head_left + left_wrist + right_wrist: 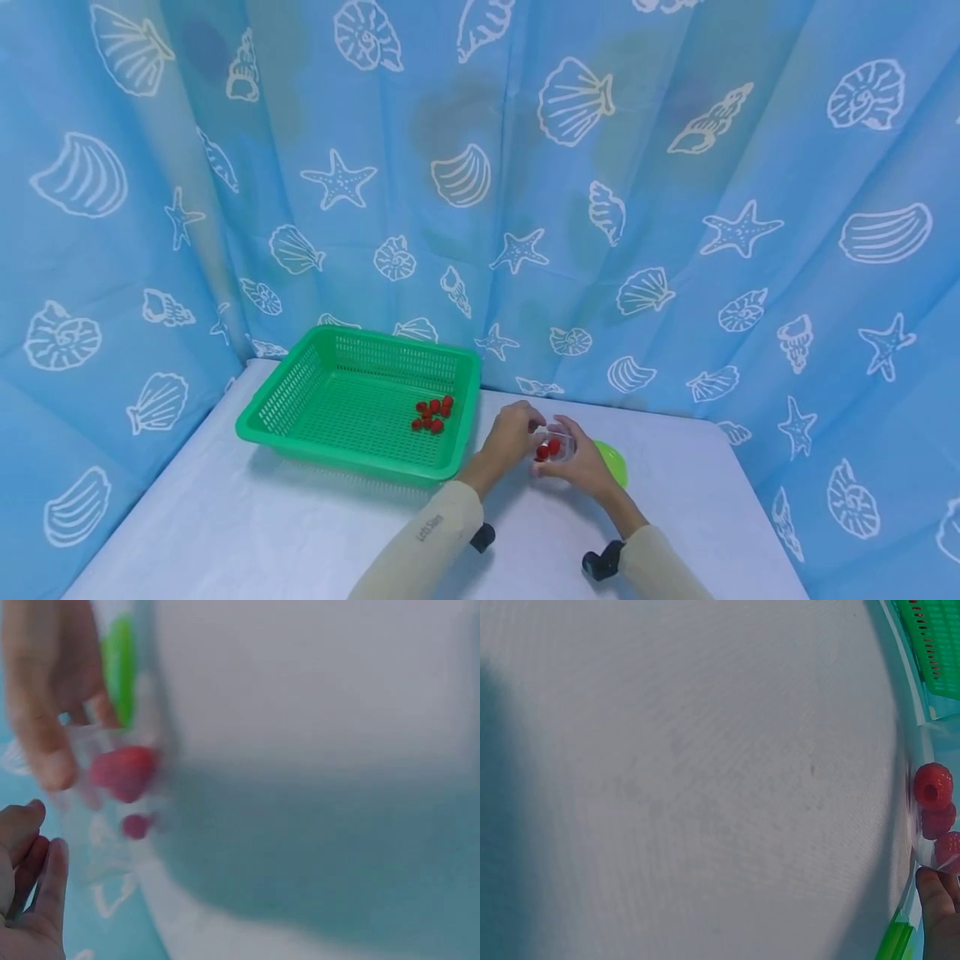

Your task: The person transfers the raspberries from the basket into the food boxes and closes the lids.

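My right hand (pixel 583 460) grips a small clear plastic container (pixel 568 448), thumb on the near side and fingers round the far side. Several red raspberries (pixel 933 786) lie inside it, seen through the clear wall in the right wrist view. My left hand (pixel 512 435) hovers at the container's left rim with bent, loose fingers. In the left wrist view, the left fingertips (pixel 56 859) stand apart from the container, with nothing visible between them. Part of the container is hidden behind both hands in the head view.
A green plastic basket (pixel 337 458) stands to the left, with several raspberries (pixel 437 426) at its right end. A light green lid (pixel 617 463) lies beside the right hand. Behind the white-covered table (pixel 675 500) hangs a blue seashell curtain (pixel 525 192).
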Tool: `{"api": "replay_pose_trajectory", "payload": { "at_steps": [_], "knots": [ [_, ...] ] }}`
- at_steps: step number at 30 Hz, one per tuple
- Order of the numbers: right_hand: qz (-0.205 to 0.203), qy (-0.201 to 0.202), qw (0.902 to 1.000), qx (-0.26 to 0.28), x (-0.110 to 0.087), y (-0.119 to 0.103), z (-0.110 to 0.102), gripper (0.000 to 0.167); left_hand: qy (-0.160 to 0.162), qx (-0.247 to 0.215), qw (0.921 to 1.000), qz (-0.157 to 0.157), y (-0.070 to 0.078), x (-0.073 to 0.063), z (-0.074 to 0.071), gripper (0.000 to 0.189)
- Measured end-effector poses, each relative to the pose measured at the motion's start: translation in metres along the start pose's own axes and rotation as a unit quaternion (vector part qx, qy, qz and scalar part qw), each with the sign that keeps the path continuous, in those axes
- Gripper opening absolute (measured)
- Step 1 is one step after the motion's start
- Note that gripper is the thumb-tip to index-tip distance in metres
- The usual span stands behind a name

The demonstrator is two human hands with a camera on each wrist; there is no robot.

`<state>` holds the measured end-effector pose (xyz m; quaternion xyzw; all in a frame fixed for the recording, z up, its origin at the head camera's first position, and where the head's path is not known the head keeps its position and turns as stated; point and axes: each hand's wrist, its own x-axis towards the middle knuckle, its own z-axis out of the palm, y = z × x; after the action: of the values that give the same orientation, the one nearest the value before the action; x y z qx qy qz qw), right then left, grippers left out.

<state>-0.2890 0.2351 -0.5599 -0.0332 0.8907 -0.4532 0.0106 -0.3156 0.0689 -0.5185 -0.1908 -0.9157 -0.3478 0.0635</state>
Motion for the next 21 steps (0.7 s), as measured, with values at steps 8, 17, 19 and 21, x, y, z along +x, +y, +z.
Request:
{"api": "replay_pose_trajectory", "payload": {
  "at_steps": [8, 17, 19, 21],
  "knots": [
    [0.015, 0.001, 0.9999, 0.004, -0.001, 0.0, 0.0, 0.106, 0.069, -0.104, 0.9922, -0.01, 0.01, 0.019, -0.045, 0.017],
    [0.02, 0.012, 0.9997, -0.005, -0.001, -0.004, 0.001, 0.105, 0.12, -0.203, 0.9717, 0.005, -0.023, 0.038, -0.107, 0.017],
    [0.017, 0.01, 0.9998, -0.006, -0.001, -0.003, 0.002, 0.106, 0.13, -0.199, 0.9713, 0.004, -0.035, 0.038, -0.118, 0.017],
    [0.011, 0.011, 0.9998, -0.008, 0.0, -0.003, 0.002, 0.107, 0.14, -0.189, 0.9719, 0.002, -0.046, 0.038, -0.127, 0.016]
  ]
}}
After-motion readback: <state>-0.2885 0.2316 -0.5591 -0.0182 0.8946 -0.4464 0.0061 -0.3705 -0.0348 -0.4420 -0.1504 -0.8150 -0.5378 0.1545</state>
